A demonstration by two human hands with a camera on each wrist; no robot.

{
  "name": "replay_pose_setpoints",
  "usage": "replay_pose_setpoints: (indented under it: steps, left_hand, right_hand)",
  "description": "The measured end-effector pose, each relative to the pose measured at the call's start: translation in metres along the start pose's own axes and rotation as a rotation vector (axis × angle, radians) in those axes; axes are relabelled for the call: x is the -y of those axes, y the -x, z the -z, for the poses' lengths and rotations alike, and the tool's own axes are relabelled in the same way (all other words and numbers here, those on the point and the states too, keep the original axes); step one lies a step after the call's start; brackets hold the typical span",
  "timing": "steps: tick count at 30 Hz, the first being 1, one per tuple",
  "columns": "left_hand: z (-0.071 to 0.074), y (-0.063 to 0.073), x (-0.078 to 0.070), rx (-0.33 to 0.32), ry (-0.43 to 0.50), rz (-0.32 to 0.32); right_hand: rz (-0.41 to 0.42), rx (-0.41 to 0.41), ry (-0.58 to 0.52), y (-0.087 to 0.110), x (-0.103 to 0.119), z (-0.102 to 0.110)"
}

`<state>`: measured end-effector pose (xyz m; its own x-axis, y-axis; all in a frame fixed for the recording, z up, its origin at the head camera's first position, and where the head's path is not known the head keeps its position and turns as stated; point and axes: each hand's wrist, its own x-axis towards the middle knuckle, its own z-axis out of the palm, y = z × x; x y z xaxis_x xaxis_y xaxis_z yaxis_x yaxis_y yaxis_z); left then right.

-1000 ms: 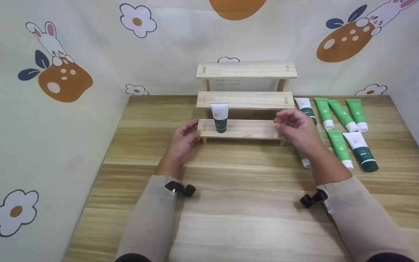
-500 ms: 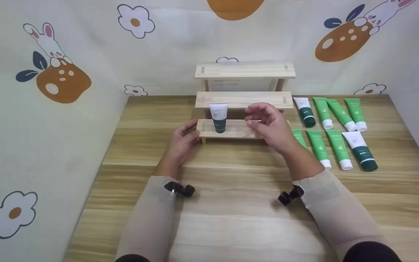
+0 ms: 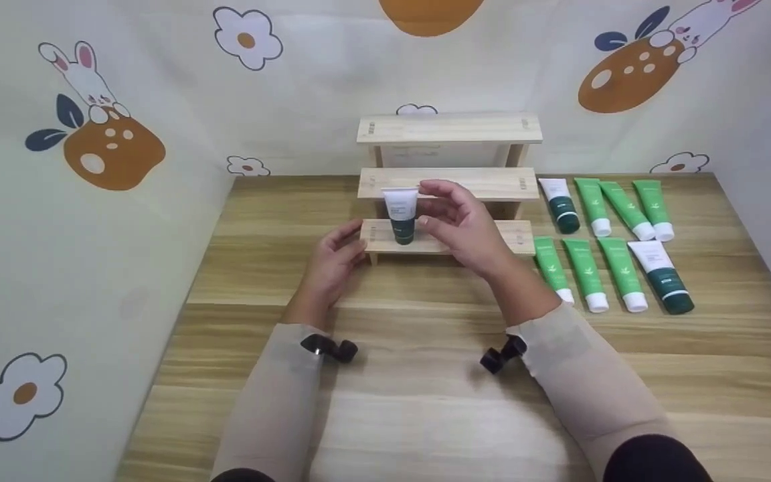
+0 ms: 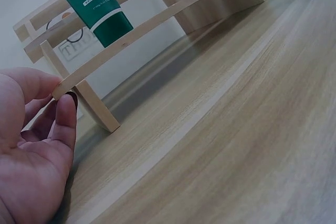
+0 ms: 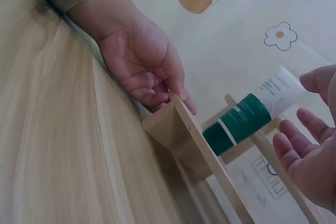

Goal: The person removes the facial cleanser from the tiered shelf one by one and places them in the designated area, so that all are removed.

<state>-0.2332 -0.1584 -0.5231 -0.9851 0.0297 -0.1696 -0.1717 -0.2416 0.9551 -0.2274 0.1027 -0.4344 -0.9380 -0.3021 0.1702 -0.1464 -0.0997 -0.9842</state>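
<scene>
A white and dark green squeeze tube point(image 3: 402, 213) stands upright on its cap on the lowest step of a three-tier wooden stand point(image 3: 449, 127), towards that step's left end. My left hand point(image 3: 335, 261) pinches the left end of this step; in the left wrist view the thumb and fingers point(image 4: 65, 111) meet at the board's corner. Just right of the tube is my right hand point(image 3: 466, 227), its fingers spread and loosely bent. The right wrist view has the tube point(image 5: 252, 116) beside the right hand point(image 5: 315, 140), which is not wrapped round it.
On the table point(image 3: 412, 402) right of the stand lie several green tubes point(image 3: 582, 268) with white caps. Two more white and dark green tubes, one at the back point(image 3: 561, 206) and a larger one in front point(image 3: 663, 278), lie among them. A patterned wall stands behind.
My right hand has moved left from the stand's right end to beside the standing tube, uncovering green tubes on the table. The left hand keeps its place on the step.
</scene>
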Motion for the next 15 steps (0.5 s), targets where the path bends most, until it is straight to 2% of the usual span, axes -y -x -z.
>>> replay_pose_setpoints:
  steps: [7, 15]
  left_hand:
    - [-0.001, 0.002, -0.001, -0.002, 0.000, -0.003]
    - [0.000, 0.002, -0.001, -0.008, -0.008, 0.017]
  right_hand:
    - [-0.015, -0.048, 0.013, -0.006, -0.005, -0.011]
    - [0.051, -0.144, -0.003, -0.006, -0.011, -0.012]
